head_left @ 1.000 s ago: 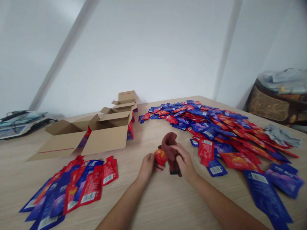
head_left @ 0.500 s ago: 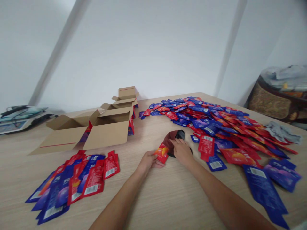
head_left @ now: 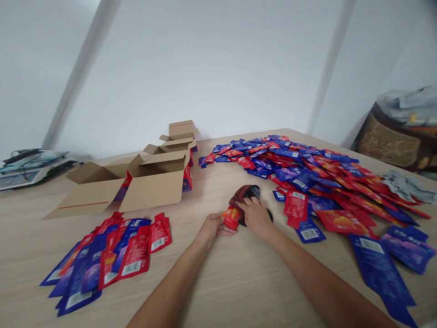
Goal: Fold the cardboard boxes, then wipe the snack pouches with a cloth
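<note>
My left hand (head_left: 210, 228) pinches the lower end of a red pouch (head_left: 231, 217) printed with orange fruit. The pouch's upper part lies under a reddish-brown and black cloth (head_left: 238, 195). My right hand (head_left: 256, 216) rests on this cloth, fingers bent over it and pressing it against the pouch; its fingertips are partly hidden. To the left lies a fanned group of red and blue pouches (head_left: 134, 255). On the right, a big heap of similar pouches (head_left: 307, 173) spreads over the table, and a red pouch (head_left: 295, 207) lies nearest to my right hand.
Open cardboard boxes (head_left: 153, 184) stand in a row at the left back of the table (head_left: 239, 282). A white device with cloths on top (head_left: 32, 168) sits at the far left. Grey gloves (head_left: 408, 186) lie by the heap, and a patterned chair (head_left: 389, 141) stands beyond.
My right hand and the cloth have shifted slightly left and down over the red pouch, covering more of it. My left hand keeps its hold. The view has turned a little.
</note>
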### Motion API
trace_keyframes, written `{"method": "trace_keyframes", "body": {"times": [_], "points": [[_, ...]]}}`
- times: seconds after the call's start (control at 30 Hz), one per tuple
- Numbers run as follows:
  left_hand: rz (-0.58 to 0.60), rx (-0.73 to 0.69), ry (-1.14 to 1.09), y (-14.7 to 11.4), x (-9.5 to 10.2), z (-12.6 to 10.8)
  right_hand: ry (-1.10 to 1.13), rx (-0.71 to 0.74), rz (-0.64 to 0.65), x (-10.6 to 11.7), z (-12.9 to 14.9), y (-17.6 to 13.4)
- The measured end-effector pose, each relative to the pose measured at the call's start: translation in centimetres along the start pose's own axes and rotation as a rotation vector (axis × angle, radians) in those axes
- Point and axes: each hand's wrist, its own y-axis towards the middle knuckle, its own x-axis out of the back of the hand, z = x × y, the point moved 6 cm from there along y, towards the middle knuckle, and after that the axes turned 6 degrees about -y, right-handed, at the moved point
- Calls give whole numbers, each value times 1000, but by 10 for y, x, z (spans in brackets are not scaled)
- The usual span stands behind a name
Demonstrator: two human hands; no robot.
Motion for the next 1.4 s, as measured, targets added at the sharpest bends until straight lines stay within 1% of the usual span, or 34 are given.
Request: {"method": "trace_keyframes", "body": {"times": [0.1, 0.17, 0.23, 0.3, 0.37, 0.43, 0.47, 0.53, 0.63, 0.67, 0.7, 0.77, 0.8, 0.83, 0.87, 0.9, 0.93, 0.97, 1.0, 1.03, 1.07, 1.1, 1.13, 1.17, 1.23, 1.3, 1.4], "points": [[-3, 10, 9, 1, 2, 2, -43, -117, -9, 1, -22, 5], [-8, 8, 11, 1, 2, 2, -31, -121, -41, 4, -21, 1], [-9, -1, 8, 1, 1, 2, 8, -62, -57, 6, -8, -6], [-27, -19, 3, 0, 1, 0, 74, 50, -43, 7, 12, -13], [-66, -43, 3, -1, 2, -2, 173, 157, -24, 7, 30, -19], [-114, -56, 14, -1, 3, -2, 293, 228, 2, 7, 39, -21], [-130, -63, 19, -1, 3, -2, 347, 241, 16, 6, 39, -20], [-126, -62, 31, 0, 3, -2, 419, 226, 39, 5, 33, -17], [-82, -29, 98, 1, 5, -5, 412, 125, 55, 5, 14, -12], [-83, 3, 180, 0, 7, -7, 379, 81, 53, 5, 6, -11], [-107, 25, 319, -2, 12, -11, 333, 33, 40, 6, -1, -10], [-203, 30, 663, -9, 23, -23, 225, -68, -25, 10, -16, -10], [-268, 3, 829, -14, 27, -32, 182, -117, -69, 13, -23, -10], [-345, -59, 984, -19, 30, -41, 155, -160, -108, 15, -29, -11], [-416, -152, 1120, -25, 29, -51, 143, -192, -139, 16, -34, -11], [-464, -265, 1238, -31, 24, -58, 142, -212, -160, 16, -38, -12], [-471, -382, 1347, -35, 16, -62, 148, -221, -173, 15, -39, -12], [-433, -505, 1455, -37, 4, -62, 155, -220, -181, 15, -40, -12], [-352, -611, 1536, -39, -8, -59, 159, -213, -185, 13, -40, -12], [-245, -680, 1577, -38, -18, -52, 161, -203, -186, 12, -39, -12], [-148, -718, 1601, -37, -26, -45, 164, -195, -186, 11, -38, -12], [-84, -726, 1623, -36, -31, -39, 169, -189, -185, 11, -37, -12], [-59, -704, 1649, -33, -33, -34, 176, -185, -182, 10, -36, -11], [-75, -664, 1679, -31, -31, -32, 183, -182, -177, 9, -36, -11], [-176, -554, 1754, -28, -21, -31, 191, -177, -167, 9, -36, -11], [-320, -439, 1843, -31, -5, -34, 186, -174, -161, 9, -37, -11], [-540, -318, 1963, -46, 24, -41, 175, -165, -164, 9, -37, -11]]}}
